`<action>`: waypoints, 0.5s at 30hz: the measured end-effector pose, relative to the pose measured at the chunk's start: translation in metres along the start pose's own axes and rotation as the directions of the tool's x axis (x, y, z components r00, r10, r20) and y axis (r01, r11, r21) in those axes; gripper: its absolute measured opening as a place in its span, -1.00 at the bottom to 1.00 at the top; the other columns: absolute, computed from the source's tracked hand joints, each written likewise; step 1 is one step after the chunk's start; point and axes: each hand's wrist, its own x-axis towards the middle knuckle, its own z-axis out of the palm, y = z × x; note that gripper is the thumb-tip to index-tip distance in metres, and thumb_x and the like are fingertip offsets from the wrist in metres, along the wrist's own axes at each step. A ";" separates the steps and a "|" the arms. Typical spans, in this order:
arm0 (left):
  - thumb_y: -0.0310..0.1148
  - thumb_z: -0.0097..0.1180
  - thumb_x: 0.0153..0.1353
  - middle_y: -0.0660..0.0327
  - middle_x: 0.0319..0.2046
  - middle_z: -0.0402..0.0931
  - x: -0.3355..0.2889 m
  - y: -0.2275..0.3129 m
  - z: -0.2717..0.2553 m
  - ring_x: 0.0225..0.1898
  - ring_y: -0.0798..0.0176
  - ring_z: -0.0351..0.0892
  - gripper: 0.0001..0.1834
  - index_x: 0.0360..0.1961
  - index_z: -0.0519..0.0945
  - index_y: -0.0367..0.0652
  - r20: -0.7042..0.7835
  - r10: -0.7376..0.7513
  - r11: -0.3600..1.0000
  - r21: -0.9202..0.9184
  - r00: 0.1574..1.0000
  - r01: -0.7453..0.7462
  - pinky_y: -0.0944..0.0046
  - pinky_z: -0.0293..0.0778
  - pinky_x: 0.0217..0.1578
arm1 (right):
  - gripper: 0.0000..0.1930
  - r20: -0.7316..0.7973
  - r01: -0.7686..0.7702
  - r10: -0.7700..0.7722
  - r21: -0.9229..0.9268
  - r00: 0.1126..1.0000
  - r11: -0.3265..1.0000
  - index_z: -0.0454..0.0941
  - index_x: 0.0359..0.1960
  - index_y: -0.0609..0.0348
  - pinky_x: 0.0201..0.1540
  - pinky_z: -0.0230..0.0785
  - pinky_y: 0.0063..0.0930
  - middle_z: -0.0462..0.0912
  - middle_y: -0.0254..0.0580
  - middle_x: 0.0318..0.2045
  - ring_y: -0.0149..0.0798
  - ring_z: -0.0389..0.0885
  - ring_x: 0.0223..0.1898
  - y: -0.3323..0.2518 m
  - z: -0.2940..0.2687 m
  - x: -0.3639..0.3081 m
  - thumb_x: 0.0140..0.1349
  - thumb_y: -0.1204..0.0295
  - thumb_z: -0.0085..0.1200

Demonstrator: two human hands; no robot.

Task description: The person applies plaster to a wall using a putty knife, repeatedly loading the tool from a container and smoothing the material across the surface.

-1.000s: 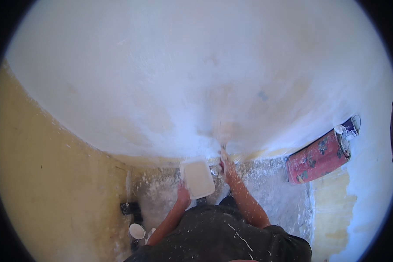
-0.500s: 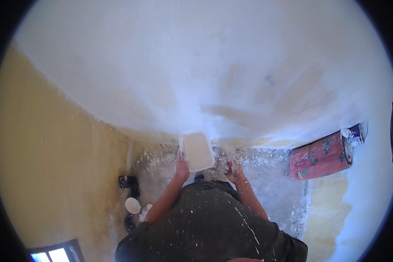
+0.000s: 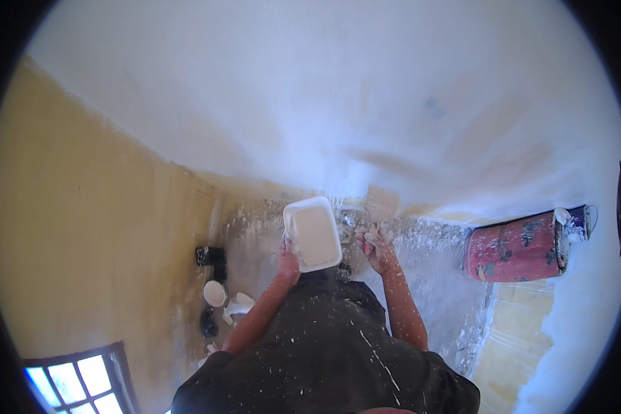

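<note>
My left hand (image 3: 289, 261) grips the left side of a white rectangular plastic tub (image 3: 338, 241), thumb near the rim. Inside it lies a smooth, pale cream paste (image 3: 313, 234). To the right of the tub, my right hand (image 3: 377, 252) is closed, its fingers spotted with white. It holds a putty knife whose broad, tan-looking blade (image 3: 381, 201) points up toward the wall; the handle is mostly hidden by the fingers. The wall ahead (image 3: 310, 103) is coated white, with several brownish patches showing through.
A red patterned barrel-like bundle (image 3: 510, 252) and a dark bucket (image 3: 578, 222) stand at the right. By the yellow left wall (image 3: 103, 207) are a white round container (image 3: 214, 293) and black objects (image 3: 210, 257). White splatter marks the floor (image 3: 428, 290). A window (image 3: 79, 379) shows lower left.
My right hand has risen and turned, so the putty knife's blade now points up and the red spot in that hand no longer shows. The tub stays in my left hand, slightly tilted.
</note>
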 end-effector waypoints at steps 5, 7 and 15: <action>-0.17 -0.29 0.35 0.19 0.11 0.25 0.027 -0.032 -0.062 0.09 0.26 0.28 -0.51 0.23 0.12 -0.15 0.181 0.113 0.981 0.134 0.977 -0.139 0.22 0.24 0.10 | -0.65 0.041 -0.072 0.070 0.051 0.997 0.996 0.25 -0.08 -0.04 -0.50 0.34 -0.54 0.38 -0.31 -0.39 -0.38 0.40 -0.51 0.026 -0.015 -0.007 0.10 0.59 -0.06; -0.18 -0.29 0.35 0.19 0.11 0.25 0.029 -0.028 -0.060 0.10 0.27 0.27 -0.52 0.23 0.13 -0.15 0.163 0.117 0.983 0.120 0.980 -0.138 0.22 0.23 0.11 | -0.73 0.026 -0.101 0.099 0.081 0.995 0.992 0.28 -0.17 -0.03 -0.55 0.27 -0.56 0.35 -0.33 -0.44 -0.40 0.36 -0.53 0.039 -0.023 -0.007 0.10 0.56 -0.06; -0.22 -0.31 0.36 0.21 0.12 0.24 0.055 0.021 -0.046 0.11 0.33 0.21 -0.53 0.23 0.14 -0.18 0.200 0.172 0.982 0.049 0.965 -0.185 0.34 0.14 0.13 | -0.82 -0.159 -0.196 0.197 0.023 0.967 0.980 0.31 -0.31 -0.03 -0.73 0.04 -0.62 0.27 -0.40 -0.60 -0.46 0.19 -0.71 0.038 0.024 0.010 0.23 0.19 -0.09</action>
